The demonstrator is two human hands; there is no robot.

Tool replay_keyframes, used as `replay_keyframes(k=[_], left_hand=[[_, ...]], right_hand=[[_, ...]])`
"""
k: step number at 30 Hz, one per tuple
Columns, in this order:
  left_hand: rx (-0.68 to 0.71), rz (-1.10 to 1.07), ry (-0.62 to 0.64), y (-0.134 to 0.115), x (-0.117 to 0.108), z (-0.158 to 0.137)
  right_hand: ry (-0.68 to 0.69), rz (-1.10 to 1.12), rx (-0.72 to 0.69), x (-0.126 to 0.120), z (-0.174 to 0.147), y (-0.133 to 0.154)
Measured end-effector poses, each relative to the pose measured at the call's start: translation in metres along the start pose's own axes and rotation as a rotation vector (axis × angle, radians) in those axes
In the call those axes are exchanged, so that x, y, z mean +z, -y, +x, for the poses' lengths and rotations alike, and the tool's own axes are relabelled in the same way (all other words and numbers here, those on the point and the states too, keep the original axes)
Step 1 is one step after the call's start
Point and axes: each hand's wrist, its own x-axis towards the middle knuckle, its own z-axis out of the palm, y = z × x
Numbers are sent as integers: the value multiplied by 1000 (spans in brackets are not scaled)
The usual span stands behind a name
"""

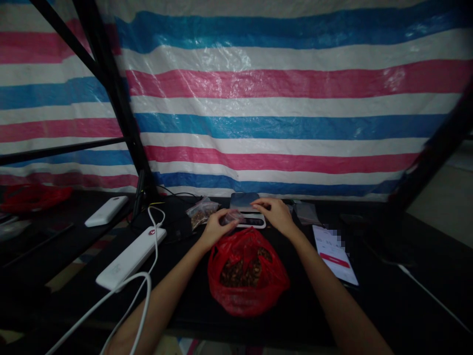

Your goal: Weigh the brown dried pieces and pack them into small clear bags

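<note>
Small clear bag (232,217) lies sideways before the scale (247,209); left hand (215,229) pinches it; right hand (275,215) rests loosely curled, holding nothing, on the scale.

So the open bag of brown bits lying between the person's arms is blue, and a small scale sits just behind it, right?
Not quite: the head view shows the open bag is red, not blue. The rest holds: it lies between the arms, holding brown bits, with the small scale just behind it.

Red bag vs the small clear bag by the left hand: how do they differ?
The red bag is opaque red, larger, open-topped and near the table's front edge. The small clear bag is transparent, much smaller and lies farther back beside the left hand. Both hold brownish bits.
</note>
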Motion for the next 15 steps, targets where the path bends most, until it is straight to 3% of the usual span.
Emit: replay_keyframes(k=[3,6,15], left_hand=[[-61,-57,-80,11,-7,5],[-88,-101,-124,18,-12,9],[-72,-67,-111,20,-10,9]], right_hand=[[174,-270,207,-8,-4,-29],[301,-442,311,-10,-10,-51],[350,-332,300,4,-5,-72]])
